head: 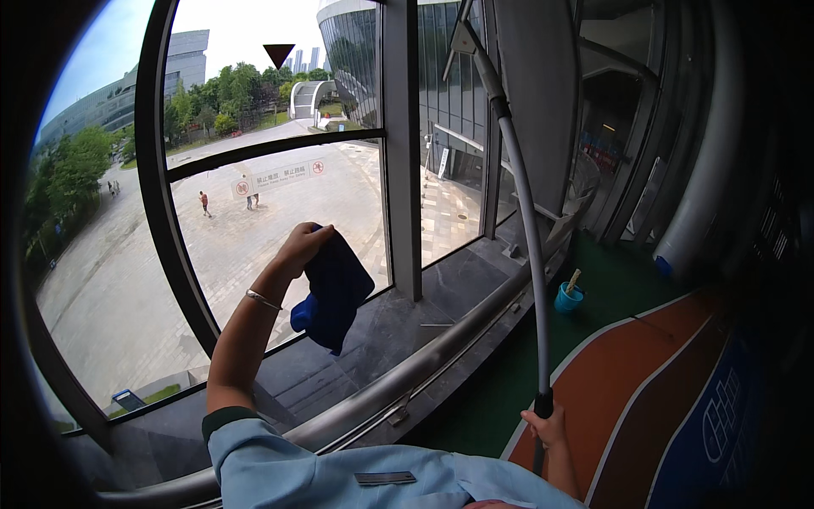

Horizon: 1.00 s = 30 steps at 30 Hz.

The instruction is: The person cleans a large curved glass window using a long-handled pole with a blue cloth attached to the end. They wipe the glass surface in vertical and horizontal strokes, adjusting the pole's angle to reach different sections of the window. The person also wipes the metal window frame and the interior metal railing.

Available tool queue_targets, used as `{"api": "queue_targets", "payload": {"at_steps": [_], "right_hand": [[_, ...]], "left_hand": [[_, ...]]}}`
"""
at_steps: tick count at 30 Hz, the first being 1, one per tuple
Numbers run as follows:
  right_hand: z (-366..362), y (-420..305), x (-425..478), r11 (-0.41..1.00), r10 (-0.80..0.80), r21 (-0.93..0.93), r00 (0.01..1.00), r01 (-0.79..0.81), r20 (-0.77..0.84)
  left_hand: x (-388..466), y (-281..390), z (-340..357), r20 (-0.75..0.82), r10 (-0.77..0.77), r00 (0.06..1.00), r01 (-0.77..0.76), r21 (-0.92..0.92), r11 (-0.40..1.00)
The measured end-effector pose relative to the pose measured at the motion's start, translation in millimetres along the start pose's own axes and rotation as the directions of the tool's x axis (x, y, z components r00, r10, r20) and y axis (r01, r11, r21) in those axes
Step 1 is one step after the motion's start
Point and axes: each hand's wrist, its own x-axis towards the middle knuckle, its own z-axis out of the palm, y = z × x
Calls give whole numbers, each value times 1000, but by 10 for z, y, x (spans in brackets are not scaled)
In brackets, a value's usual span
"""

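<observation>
My left hand is raised before the window and pinches a dark blue cloth by its top. The cloth hangs down, apart from the sill as far as I can tell. A silver bangle circles my left wrist. On the right, my right hand grips the black handle section of a long grey pole. The pole stands nearly upright, and a squeegee-like head is fixed at its top; the head's upper end is cut off by the picture. Whether the head touches the glass, I cannot tell.
A metal rail runs between me and the dark stone ledge. Dark frames divide the tall windows. A turquoise bucket holding a pale tool stands on green flooring. A sticker with writing is on the glass.
</observation>
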Motion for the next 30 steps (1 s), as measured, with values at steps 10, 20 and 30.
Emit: {"api": "queue_targets", "payload": {"at_steps": [10,20,30], "right_hand": [[185,396,-757,938,-52,-347,980,-19,-193],[219,324,-1174,875,-16,-478,984,-72,-177],[164,-84,-1426,849,123,-500,984,-170,-127]], "left_hand": [[682,483,-316,-283,261,923,-372,-831,414],[1372,1294,-50,-374,724,580,-807,-385,448],[1785,822,44,-598,688,411,-831,65,552]]}}
